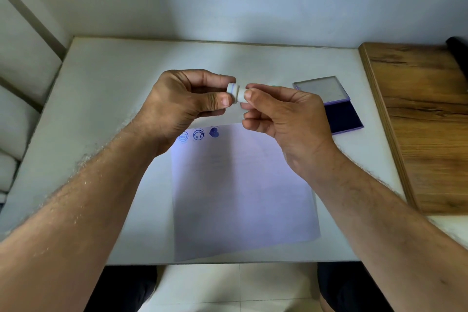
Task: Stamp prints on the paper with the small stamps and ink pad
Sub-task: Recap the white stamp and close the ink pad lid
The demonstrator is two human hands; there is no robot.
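A small white stamp (pixel 236 92) is held in the air above the far edge of the paper, lying sideways between both hands. My left hand (pixel 187 104) pinches its left end with thumb and forefinger. My right hand (pixel 276 114) grips its right end with fingertips. The white paper (pixel 240 190) lies on the table below, with three blue prints (pixel 198 134) in a row near its top left corner. The ink pad (pixel 339 111) sits open to the right of my hands, its lid raised and its dark blue pad exposed.
The white table (pixel 101 88) stands against a wall at the back. A wooden board (pixel 425 121) lies along the table's right side, with a dark object (pixel 459 50) at its far corner. White cushions (pixel 15 109) are to the left.
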